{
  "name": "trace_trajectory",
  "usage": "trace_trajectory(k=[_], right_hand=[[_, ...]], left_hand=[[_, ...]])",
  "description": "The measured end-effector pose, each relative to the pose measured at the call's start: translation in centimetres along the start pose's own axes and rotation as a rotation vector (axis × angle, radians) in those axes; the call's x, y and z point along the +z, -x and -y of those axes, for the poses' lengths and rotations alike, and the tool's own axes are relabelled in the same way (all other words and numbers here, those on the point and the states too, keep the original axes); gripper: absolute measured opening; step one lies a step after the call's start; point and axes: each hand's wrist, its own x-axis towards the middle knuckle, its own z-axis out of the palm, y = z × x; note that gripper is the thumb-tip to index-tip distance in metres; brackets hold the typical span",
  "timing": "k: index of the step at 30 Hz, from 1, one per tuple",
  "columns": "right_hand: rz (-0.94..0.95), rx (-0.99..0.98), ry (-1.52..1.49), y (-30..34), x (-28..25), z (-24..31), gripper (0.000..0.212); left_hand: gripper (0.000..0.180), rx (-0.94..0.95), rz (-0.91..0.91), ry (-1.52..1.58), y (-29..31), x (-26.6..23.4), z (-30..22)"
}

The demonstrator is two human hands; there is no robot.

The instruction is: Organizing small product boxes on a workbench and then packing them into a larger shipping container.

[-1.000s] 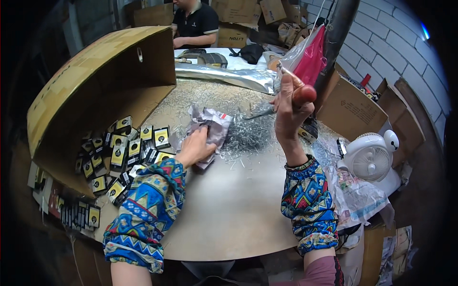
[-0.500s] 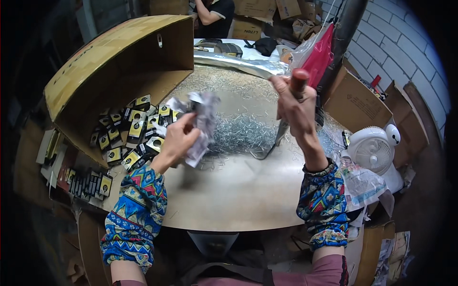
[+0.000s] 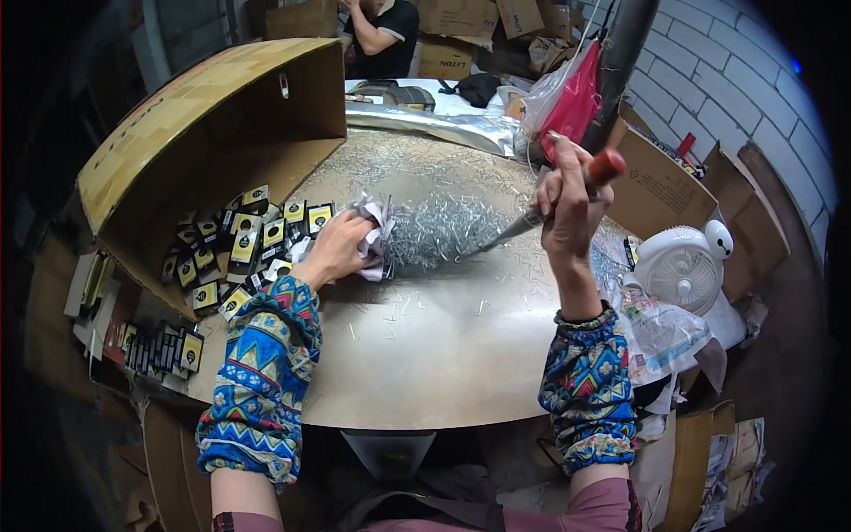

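- My left grip (image 3: 339, 248) closes around a crumpled pale sheet (image 3: 378, 217), just at the left edge of a heap of thin metal pieces (image 3: 448, 230). Paper or cloth, I cannot tell; I judge it light, soft and safe to squeeze, best bunched in the palm.
- The heap sits mid-surface (image 3: 425, 372). Each piece looks light, stiff and slippery, likely sharp at the ends, so I would gather many through the sheet rather than pinch singles barehanded.
- My right grip (image 3: 569, 208) wraps around a long tool (image 3: 521, 224), whose grey shaft slants down leftward to the heap's front right; whether its tip touches, I cannot tell. It seems rigid and moderately heavy; the handle, just below the red knob (image 3: 606, 166), is the place to hold.
- Counting from the left: one large open carton (image 3: 213, 106), with well over a dozen small black-and-yellow boxes (image 3: 244, 246) at its mouth, too overlapped for an exact number.
- Then one sheet and one heap, its pieces too many to count, with a few strays (image 3: 390, 328) nearer me.
- Then one tool, one pink bag (image 3: 576, 97) beyond it, and one white fan (image 3: 681, 270).
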Motion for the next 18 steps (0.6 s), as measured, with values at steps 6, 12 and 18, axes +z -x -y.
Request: trace_trajectory(k=[6, 12, 18], right_hand=[[0.307, 0.146, 0.347, 0.6, 0.0, -0.9, 0.029], [0.038, 0.217, 0.141, 1.4, -0.8, -1.1, 0.028], [-0.193, -0.123, -0.452, 0.8, -1.9, 3.2, 0.022]], left_hand=[[0.024, -0.134, -0.052, 0.275, -0.6, -1.4, -2.7], [0.023, -0.171, -0.373, 0.458, -5.1, -7.6, -8.6], [0.015, -0.106, -0.479, 0.944, -5.8, -14.6, -12.5]])
